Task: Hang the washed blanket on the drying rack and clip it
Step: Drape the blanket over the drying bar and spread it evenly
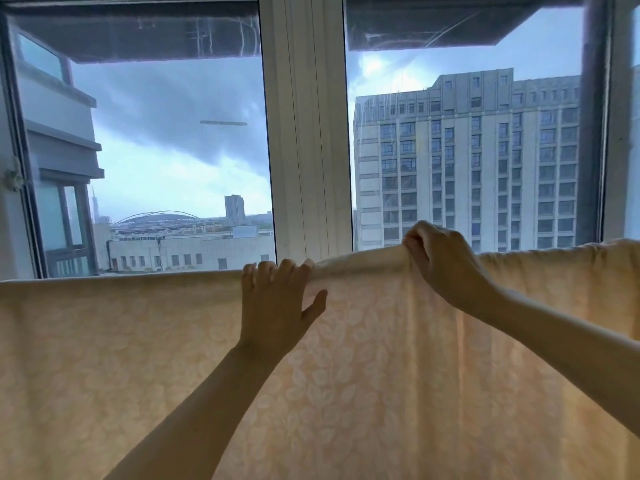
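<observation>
Blanket (363, 358), pale peach, leaf-patterned, draped.

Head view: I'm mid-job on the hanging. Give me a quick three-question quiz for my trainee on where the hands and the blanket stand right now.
1. True or false: the right hand hangs free of the blanket.
2. Where do the fingers of the left hand lie? A: hooked over the blanket's top edge. B: on the window frame. C: at the blanket's bottom hem.
3. Short answer: which hand sits higher in the picture?

Key
1. False: it grips bunched fabric at the top edge.
2. A.
3. The right hand.
</observation>
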Demonstrator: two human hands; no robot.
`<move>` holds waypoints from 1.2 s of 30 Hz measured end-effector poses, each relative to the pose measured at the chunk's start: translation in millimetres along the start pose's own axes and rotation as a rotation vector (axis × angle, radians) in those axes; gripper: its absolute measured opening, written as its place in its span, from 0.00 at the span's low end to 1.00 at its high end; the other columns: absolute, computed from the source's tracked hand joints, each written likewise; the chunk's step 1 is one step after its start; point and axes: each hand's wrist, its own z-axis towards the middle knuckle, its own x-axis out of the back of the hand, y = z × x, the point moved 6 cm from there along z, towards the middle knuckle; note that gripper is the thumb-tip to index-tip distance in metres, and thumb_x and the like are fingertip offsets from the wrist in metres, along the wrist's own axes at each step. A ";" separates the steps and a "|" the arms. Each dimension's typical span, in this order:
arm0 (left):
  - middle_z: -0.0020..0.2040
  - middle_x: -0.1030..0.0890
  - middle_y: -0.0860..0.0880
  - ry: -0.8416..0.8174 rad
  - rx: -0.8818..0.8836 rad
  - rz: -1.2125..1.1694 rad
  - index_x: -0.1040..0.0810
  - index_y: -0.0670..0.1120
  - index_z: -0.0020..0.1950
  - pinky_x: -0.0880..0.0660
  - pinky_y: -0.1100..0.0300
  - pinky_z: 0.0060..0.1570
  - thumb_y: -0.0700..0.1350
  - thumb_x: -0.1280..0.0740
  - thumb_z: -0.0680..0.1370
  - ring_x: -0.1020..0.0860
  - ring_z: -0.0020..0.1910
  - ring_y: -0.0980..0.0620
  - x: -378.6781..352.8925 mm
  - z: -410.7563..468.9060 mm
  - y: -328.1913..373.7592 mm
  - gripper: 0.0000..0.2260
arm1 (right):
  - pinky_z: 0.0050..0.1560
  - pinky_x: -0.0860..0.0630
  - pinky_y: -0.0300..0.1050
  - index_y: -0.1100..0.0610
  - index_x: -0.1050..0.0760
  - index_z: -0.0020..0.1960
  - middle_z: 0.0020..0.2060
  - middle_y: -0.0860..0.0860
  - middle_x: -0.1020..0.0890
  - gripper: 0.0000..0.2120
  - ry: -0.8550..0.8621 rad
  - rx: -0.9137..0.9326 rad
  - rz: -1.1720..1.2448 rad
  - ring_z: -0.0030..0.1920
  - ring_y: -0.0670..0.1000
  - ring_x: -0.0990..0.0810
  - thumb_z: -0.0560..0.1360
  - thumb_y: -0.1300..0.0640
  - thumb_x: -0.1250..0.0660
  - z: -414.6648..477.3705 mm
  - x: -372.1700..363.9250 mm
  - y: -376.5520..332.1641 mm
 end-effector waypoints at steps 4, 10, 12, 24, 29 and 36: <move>0.49 0.22 0.47 -0.017 -0.004 -0.009 0.26 0.48 0.59 0.30 0.43 0.54 0.63 0.45 0.78 0.25 0.48 0.44 -2.6 1.8 4.6 0.22 | 0.37 0.23 0.44 0.55 0.26 0.44 0.37 0.47 0.21 0.06 0.021 0.006 -0.005 0.35 0.46 0.22 0.79 0.57 0.38 -8.7 3.0 12.2; 0.49 0.22 0.46 -0.031 -0.013 0.029 0.27 0.49 0.61 0.30 0.43 0.55 0.63 0.46 0.78 0.24 0.47 0.43 -4.8 6.2 15.3 0.22 | 0.39 0.25 0.31 0.56 0.24 0.48 0.40 0.47 0.19 0.04 0.005 0.043 0.063 0.37 0.42 0.21 0.78 0.57 0.37 -20.8 1.6 19.9; 0.50 0.22 0.46 -0.012 -0.071 0.009 0.29 0.49 0.63 0.29 0.44 0.54 0.62 0.47 0.79 0.24 0.47 0.43 -4.1 7.8 24.2 0.22 | 0.40 0.23 0.33 0.55 0.24 0.49 0.40 0.46 0.19 0.04 0.005 0.058 0.061 0.37 0.42 0.20 0.79 0.56 0.37 -21.3 1.9 19.3; 0.47 0.23 0.47 0.013 -0.098 0.005 0.28 0.51 0.62 0.31 0.47 0.51 0.64 0.47 0.77 0.26 0.45 0.44 -12.9 23.7 75.1 0.23 | 0.35 0.23 0.35 0.54 0.25 0.49 0.36 0.41 0.22 0.10 -0.020 0.049 -0.038 0.33 0.38 0.23 0.77 0.47 0.37 -22.4 10.6 33.6; 0.48 0.23 0.47 0.000 -0.086 0.011 0.28 0.51 0.63 0.31 0.46 0.52 0.65 0.48 0.78 0.26 0.46 0.43 -17.7 24.8 74.5 0.24 | 0.32 0.22 0.40 0.53 0.26 0.44 0.32 0.43 0.22 0.08 -0.021 0.060 -0.040 0.30 0.40 0.22 0.78 0.51 0.39 -20.0 9.5 39.9; 0.48 0.23 0.47 -0.042 -0.084 -0.014 0.28 0.51 0.63 0.30 0.46 0.53 0.64 0.49 0.78 0.25 0.47 0.43 -16.1 23.2 67.7 0.23 | 0.30 0.27 0.40 0.55 0.28 0.46 0.33 0.48 0.22 0.06 -0.013 -0.130 -0.117 0.30 0.46 0.23 0.81 0.55 0.41 -11.4 26.5 49.8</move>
